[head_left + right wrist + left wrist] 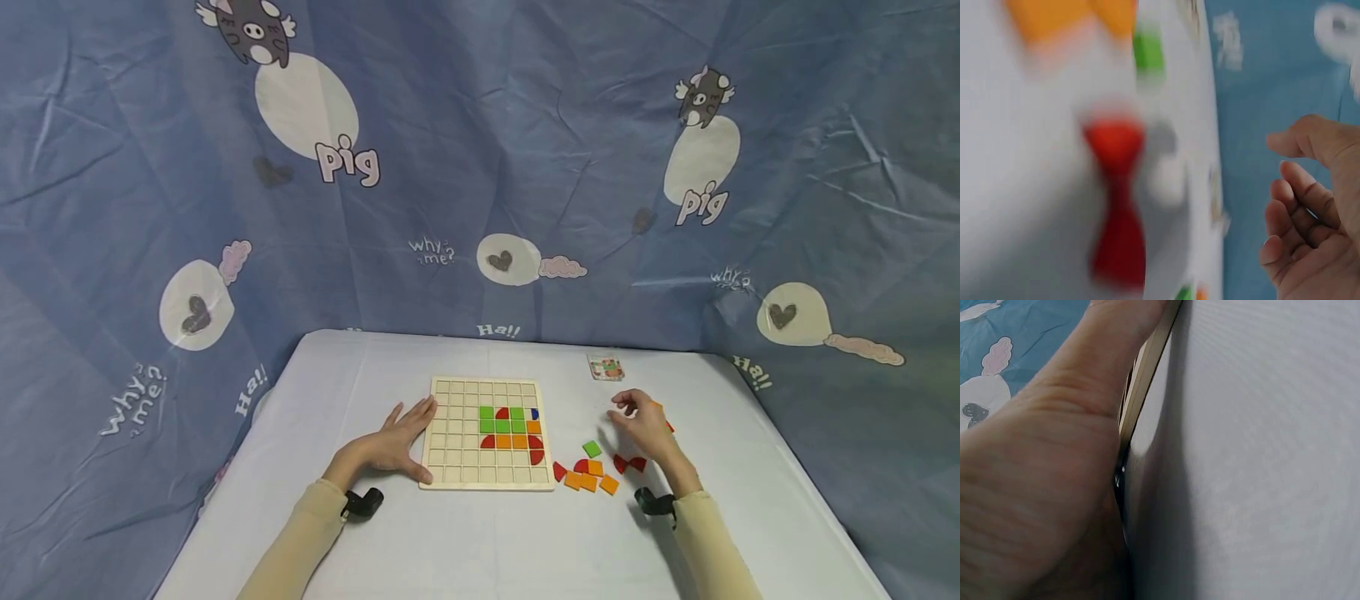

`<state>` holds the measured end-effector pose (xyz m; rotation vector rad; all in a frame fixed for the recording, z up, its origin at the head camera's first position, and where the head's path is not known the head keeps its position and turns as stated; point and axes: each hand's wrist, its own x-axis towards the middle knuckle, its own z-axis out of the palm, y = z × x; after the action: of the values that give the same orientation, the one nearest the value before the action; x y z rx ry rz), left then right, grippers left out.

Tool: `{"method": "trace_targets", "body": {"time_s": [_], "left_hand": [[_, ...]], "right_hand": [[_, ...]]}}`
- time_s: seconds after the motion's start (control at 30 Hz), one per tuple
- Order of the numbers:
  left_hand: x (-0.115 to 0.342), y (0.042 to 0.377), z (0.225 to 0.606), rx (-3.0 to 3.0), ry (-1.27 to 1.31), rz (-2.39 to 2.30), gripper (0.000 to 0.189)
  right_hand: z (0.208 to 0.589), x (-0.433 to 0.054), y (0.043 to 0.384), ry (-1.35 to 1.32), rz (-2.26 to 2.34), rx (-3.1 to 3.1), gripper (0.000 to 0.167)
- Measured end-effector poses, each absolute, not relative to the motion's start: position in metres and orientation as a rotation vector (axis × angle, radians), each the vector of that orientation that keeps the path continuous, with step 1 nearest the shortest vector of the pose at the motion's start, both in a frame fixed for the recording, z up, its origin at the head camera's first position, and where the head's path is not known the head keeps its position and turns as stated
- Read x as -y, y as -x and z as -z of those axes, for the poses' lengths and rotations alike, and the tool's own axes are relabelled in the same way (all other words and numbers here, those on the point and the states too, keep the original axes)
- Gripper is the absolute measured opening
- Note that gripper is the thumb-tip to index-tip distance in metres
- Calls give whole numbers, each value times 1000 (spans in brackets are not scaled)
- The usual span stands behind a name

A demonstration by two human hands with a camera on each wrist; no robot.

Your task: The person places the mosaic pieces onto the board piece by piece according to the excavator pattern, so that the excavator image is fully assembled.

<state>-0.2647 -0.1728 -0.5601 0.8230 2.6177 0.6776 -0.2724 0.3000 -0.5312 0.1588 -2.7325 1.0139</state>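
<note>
A wooden grid board [457, 457] lies on the white table, with green, red, orange and blue tiles in several of its squares. My left hand [392, 446] rests at the board's left edge with its fingers spread; the left wrist view shows the hand against the board's side [1147, 378]. To the right of the board my right hand [647, 429] hovers over the table. In the right wrist view its thumb and loosely bent fingers [1297, 187] are apart and hold nothing. Two red tiles [621, 463] and a green tile [592, 449] lie near that hand.
Several loose orange tiles [609, 484] and a few red ones lie by the board's lower right corner. More red and orange tiles [670, 427] are partly hidden behind my right hand. A small picture card [606, 367] lies farther back. A blue printed curtain [450, 192] surrounds the table.
</note>
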Motion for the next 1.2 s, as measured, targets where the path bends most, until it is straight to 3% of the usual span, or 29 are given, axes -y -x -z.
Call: {"method": "trace_targets", "body": {"time_s": [0.2,0.47,0.9,1.2], "left_hand": [[172,266,560,-2627,-821,-676,134],[173,265,562,-2628,-810,-670,134],[172,266,561,-2622,-806,-683,134],[173,268,565,-2626,-801,-674,135]], "right_hand": [[540,-359,292,72,-1006,2825,37],[552,-385,303,220,-975,2898,45],[552,-385,308,353,-973,2958,34],[541,-343,296,99,-940,2881,33]]}}
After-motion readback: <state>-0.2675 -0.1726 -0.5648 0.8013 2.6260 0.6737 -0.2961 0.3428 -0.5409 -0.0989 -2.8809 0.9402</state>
